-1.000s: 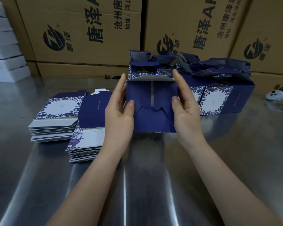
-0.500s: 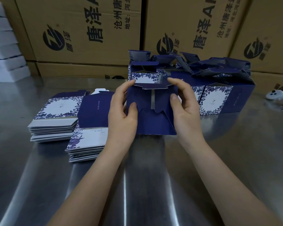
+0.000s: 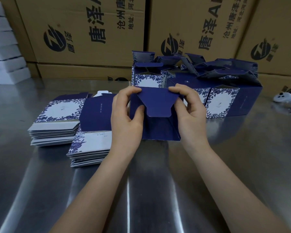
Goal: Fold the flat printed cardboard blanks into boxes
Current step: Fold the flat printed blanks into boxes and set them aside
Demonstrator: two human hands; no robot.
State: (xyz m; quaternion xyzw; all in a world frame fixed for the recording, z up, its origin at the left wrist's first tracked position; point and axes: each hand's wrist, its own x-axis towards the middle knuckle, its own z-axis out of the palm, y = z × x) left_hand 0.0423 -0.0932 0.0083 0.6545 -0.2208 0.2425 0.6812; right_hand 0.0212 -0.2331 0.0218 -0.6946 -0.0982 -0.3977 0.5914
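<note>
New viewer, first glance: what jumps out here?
Centre frame, the left hand and right hand grip a navy box, fingertips on the top corners of its flap. To its left, two stacks of flat blanks lie on the steel table. Behind it and to the right, folded boxes cluster before big brown cartons.

Navy box (image 3: 155,126), flap folded down, held by left grip (image 3: 126,121) and right grip (image 3: 190,115), apparently resting on bench (image 3: 141,190); blank stacks (image 3: 55,115) to left.
</note>
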